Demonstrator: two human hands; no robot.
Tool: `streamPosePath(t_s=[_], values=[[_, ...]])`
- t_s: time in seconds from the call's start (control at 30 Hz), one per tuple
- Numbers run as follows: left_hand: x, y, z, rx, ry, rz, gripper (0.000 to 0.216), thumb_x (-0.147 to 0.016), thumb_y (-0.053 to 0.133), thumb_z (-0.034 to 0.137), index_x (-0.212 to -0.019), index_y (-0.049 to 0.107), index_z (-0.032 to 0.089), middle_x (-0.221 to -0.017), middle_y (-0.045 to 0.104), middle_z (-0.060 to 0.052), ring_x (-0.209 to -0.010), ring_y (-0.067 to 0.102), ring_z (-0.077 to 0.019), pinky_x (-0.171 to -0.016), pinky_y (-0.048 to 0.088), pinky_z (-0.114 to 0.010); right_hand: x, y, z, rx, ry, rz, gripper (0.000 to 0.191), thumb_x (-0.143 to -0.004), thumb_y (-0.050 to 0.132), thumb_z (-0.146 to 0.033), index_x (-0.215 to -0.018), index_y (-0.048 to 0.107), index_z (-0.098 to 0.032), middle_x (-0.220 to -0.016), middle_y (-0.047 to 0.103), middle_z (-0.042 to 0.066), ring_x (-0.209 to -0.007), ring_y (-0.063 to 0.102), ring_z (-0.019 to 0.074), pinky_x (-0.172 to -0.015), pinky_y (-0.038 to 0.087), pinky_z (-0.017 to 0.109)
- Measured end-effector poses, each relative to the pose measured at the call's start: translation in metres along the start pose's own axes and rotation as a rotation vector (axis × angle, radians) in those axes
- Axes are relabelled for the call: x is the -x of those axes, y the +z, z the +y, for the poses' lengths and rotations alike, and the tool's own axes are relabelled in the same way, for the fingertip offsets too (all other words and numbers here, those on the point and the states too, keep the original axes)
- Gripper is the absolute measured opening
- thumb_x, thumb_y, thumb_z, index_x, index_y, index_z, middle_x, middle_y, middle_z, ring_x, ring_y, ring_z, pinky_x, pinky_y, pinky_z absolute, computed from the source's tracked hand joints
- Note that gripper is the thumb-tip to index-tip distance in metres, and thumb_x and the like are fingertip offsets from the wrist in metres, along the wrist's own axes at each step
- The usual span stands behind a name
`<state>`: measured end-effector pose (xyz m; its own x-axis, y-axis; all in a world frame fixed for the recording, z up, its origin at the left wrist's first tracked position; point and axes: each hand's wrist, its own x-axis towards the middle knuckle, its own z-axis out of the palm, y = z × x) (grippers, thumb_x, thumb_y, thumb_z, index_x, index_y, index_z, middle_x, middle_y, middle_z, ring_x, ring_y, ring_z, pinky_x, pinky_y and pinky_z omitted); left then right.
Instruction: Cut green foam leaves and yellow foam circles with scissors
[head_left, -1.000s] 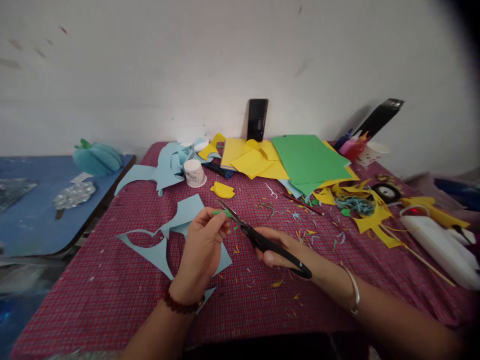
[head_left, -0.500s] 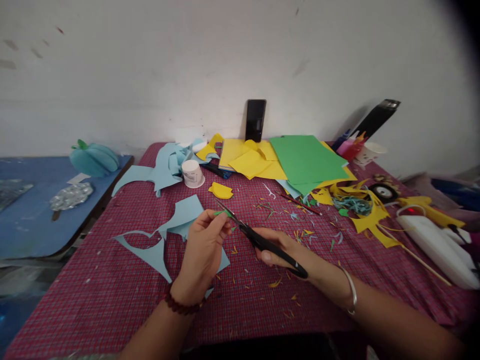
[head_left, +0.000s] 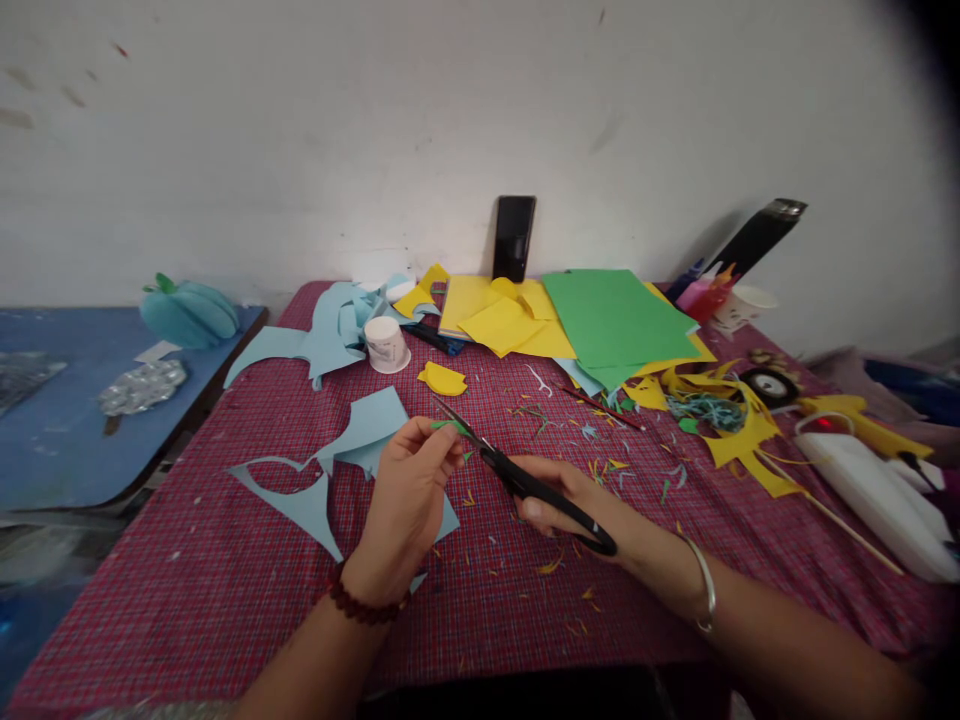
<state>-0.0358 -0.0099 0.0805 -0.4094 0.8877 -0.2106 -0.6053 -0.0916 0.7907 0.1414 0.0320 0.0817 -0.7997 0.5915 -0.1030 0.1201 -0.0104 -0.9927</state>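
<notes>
1. Right hand (head_left: 559, 495), closed around the grips of black-handled, metal-bladed scissors (head_left: 525, 483); a wobbling wrist could skew a cut.
2. Left hand (head_left: 410, 490), pinched on a small, green paper scrap (head_left: 445, 425) at the blades; being so close, the hand could get nicked.
3. Just beyond, a yellow, round-edged paper piece (head_left: 442, 379); the scissors, pushed forward, could snag it.
</notes>
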Motion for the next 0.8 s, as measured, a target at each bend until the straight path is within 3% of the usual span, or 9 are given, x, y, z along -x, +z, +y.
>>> streamPosePath(t_s=[0.2, 0.4, 0.6, 0.8], values=[[-0.001, 0.0, -0.001, 0.027, -0.009, 0.007, 0.018, -0.063, 0.076, 0.013, -0.062, 0.058, 0.014, -0.058, 0.059, 0.004, -0.056, 0.055, -0.0073, -0.056, 0.044, -0.019, 0.001, 0.0, 0.005, 0.037, -0.013, 0.014, 0.028, -0.078, 0.062, -0.044, -0.08, 0.057, -0.016, -0.063, 0.045, -0.004, -0.056, 0.038, 0.009, -0.05, 0.027, 0.025], [-0.001, -0.001, -0.001, 0.051, -0.024, 0.002, 0.014, -0.064, 0.076, 0.014, -0.066, 0.062, 0.014, -0.061, 0.062, 0.003, -0.057, 0.057, -0.0081, -0.056, 0.046, -0.019, 0.002, 0.001, 0.012, 0.02, 0.002, 0.024, 0.037, -0.077, 0.063, -0.049, -0.092, 0.06, -0.015, -0.061, 0.044, -0.004, -0.052, 0.035, 0.0081, -0.045, 0.025, 0.024], [-0.001, -0.002, -0.003, 0.063, -0.029, -0.022, 0.011, -0.066, 0.075, 0.014, -0.067, 0.063, 0.014, -0.062, 0.063, 0.003, -0.057, 0.058, -0.0079, -0.057, 0.048, -0.019, 0.003, 0.002, 0.009, 0.03, 0.019, 0.068, 0.051, -0.076, 0.064, -0.045, -0.116, 0.059, -0.013, -0.063, 0.045, -0.004, -0.051, 0.035, 0.0085, -0.044, 0.025, 0.024], [-0.002, -0.003, -0.005, 0.047, -0.037, -0.027, 0.01, -0.068, 0.073, 0.014, -0.066, 0.063, 0.014, -0.061, 0.062, 0.003, -0.057, 0.057, -0.0075, -0.057, 0.047, -0.019, 0.004, 0.002, 0.01, -0.013, 0.024, 0.052, 0.056, -0.075, 0.065, -0.046, -0.119, 0.06, -0.012, -0.058, 0.041, -0.005, -0.049, 0.031, 0.0084, -0.043, 0.024, 0.024]])
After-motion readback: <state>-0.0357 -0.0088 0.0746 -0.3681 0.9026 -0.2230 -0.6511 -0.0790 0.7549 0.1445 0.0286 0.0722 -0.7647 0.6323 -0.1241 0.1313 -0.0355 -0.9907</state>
